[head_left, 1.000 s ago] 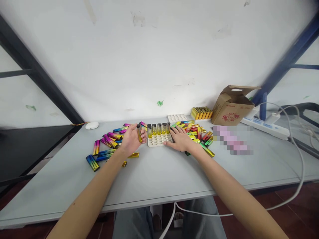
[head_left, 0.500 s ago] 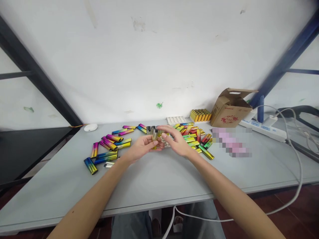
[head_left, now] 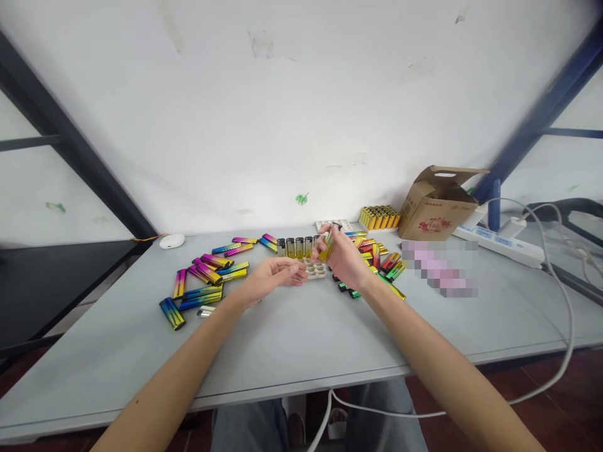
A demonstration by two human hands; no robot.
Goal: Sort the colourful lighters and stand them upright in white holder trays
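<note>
My right hand (head_left: 343,258) holds a yellow lighter (head_left: 326,249) upright just above the right end of a white slotted tray (head_left: 315,270). A row of several yellow lighters (head_left: 296,246) stands in the tray's far slots. My left hand (head_left: 272,276) hovers palm-up in front of the tray, fingers loosely apart, with nothing in it. Rainbow-coloured metal sleeves lie scattered to the left (head_left: 207,276) and in a pile to the right (head_left: 377,257) behind my right hand.
A second white tray (head_left: 330,225), a block of yellow lighters (head_left: 379,217) and an open cardboard box (head_left: 437,204) stand at the back right. A power strip (head_left: 499,243) and white cables lie at the far right. A white oval object (head_left: 171,241) sits back left.
The yellow lighter passed from my left hand to my right hand, which lifted it up and to the right over the tray. My left hand stays open in front of the tray.
</note>
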